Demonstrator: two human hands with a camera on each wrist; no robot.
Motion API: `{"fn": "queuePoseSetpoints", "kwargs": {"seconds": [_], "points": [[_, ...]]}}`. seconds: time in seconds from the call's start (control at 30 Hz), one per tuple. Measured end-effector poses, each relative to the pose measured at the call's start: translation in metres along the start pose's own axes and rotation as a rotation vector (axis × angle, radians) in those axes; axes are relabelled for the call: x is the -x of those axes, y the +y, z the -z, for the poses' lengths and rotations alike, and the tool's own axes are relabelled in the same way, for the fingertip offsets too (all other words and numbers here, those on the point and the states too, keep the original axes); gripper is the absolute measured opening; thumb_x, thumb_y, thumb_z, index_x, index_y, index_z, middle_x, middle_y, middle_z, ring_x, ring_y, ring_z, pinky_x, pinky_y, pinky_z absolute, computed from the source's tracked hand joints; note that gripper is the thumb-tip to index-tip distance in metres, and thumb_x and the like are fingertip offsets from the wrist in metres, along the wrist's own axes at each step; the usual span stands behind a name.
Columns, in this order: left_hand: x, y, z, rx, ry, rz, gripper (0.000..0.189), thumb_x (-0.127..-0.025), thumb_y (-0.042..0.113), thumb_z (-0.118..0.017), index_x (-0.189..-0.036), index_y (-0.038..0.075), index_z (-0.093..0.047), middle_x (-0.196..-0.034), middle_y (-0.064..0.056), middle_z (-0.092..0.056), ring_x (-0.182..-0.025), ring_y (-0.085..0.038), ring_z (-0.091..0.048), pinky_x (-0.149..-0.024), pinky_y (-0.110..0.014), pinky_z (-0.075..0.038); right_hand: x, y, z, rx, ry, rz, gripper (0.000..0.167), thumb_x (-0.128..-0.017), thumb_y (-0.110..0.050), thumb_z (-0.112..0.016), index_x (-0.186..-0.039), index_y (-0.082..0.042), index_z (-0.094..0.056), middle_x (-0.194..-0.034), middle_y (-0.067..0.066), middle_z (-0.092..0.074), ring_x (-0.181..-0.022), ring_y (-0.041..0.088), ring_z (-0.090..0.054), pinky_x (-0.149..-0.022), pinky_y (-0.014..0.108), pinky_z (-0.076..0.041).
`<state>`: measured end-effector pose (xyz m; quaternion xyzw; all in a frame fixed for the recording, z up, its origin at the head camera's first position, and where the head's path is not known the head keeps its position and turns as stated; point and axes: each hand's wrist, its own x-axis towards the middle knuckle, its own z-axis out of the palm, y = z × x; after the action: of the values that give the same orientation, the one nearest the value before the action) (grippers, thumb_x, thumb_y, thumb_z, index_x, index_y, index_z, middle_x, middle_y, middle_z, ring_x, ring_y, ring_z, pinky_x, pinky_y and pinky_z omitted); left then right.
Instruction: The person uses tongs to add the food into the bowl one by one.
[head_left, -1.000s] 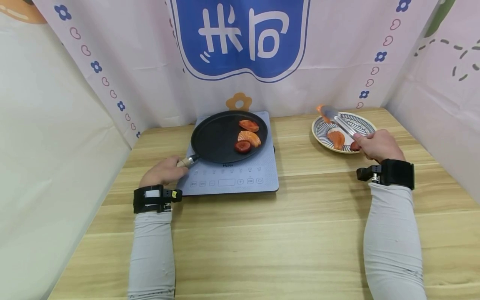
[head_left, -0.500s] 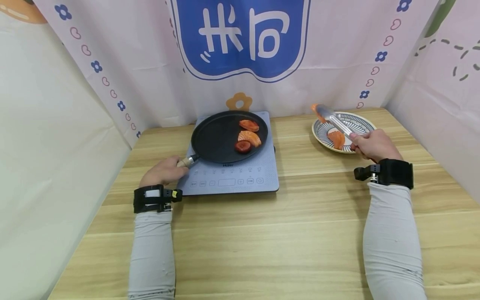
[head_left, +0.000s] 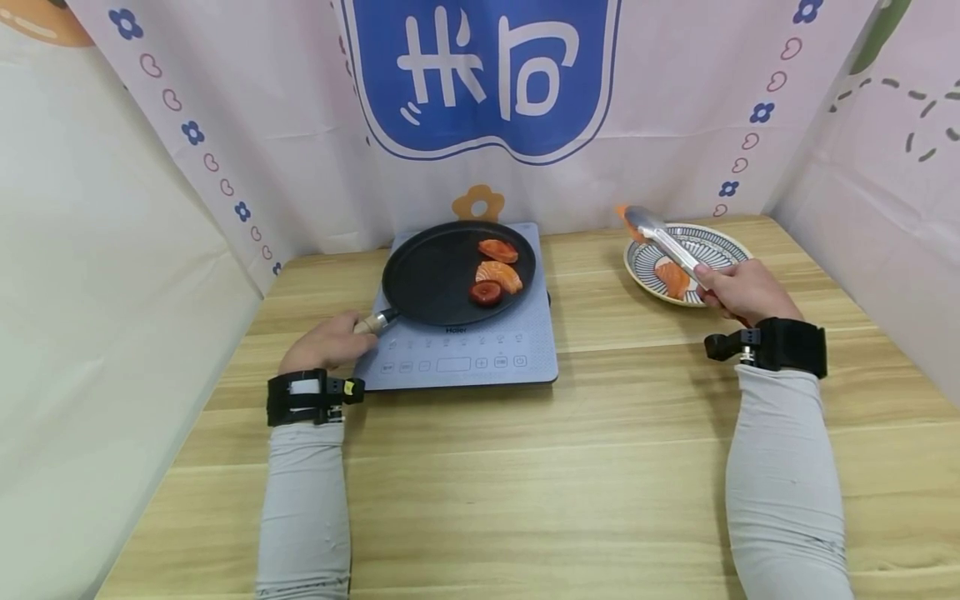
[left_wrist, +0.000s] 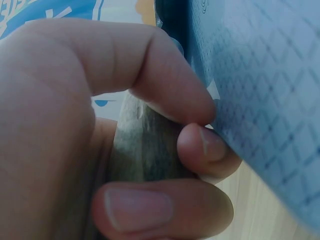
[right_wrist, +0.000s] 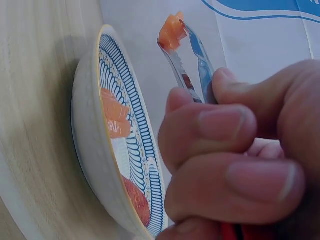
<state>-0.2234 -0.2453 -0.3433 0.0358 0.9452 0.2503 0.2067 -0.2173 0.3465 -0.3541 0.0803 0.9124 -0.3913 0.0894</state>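
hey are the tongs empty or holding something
The tongs are holding something: the right wrist view shows an orange piece pinched between them.

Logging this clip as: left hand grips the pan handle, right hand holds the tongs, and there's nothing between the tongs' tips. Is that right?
Not quite: the tips aren't empty. The right wrist view shows an orange piece pinched between the ends of the tongs. The rest is right: left hand on the pan handle, right hand holding the tongs.
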Motion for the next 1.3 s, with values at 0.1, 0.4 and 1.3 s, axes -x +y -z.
{"fn": "queuePoseSetpoints", "kwargs": {"seconds": [0.1,0.4,1.3], "points": [[0.0,0.0,0.0,0.002,0.0,-0.001,0.036,-0.102,0.027,-0.053,-0.122,-0.003,-0.053,-0.086,-0.006,-0.051,-0.07,-0.018,-0.047,-0.061,-0.03,-0.042,0.0,-0.003,-0.002,-0.019,-0.003,0.009,0.068,-0.107,-0.058,-0.046,-0.11,0.006,-0.07,-0.07,-0.006,-0.06,-0.06,0.01,-0.048,-0.052,0.028,-0.039],[0.0,0.001,0.001,0.003,-0.001,-0.01,0.035,-0.102,0.026,-0.053,-0.121,-0.002,-0.053,-0.086,-0.006,-0.051,-0.069,-0.017,-0.047,-0.061,-0.029,-0.042,0.0,-0.008,-0.008,-0.134,-0.053,0.025,0.061,-0.109,-0.052,-0.048,-0.111,0.006,-0.066,-0.07,-0.009,-0.059,-0.06,0.007,-0.048,-0.053,0.025,-0.04],[0.0,-0.001,0.001,0.006,0.003,-0.019,0.035,-0.101,0.026,-0.053,-0.121,-0.003,-0.054,-0.088,-0.007,-0.052,-0.072,-0.019,-0.048,-0.062,-0.03,-0.043,0.001,-0.024,-0.012,-0.192,-0.089,0.053,0.054,-0.109,-0.05,-0.048,-0.107,-0.001,-0.07,-0.072,-0.007,-0.059,-0.063,0.008,-0.048,-0.057,0.026,-0.043]]}}
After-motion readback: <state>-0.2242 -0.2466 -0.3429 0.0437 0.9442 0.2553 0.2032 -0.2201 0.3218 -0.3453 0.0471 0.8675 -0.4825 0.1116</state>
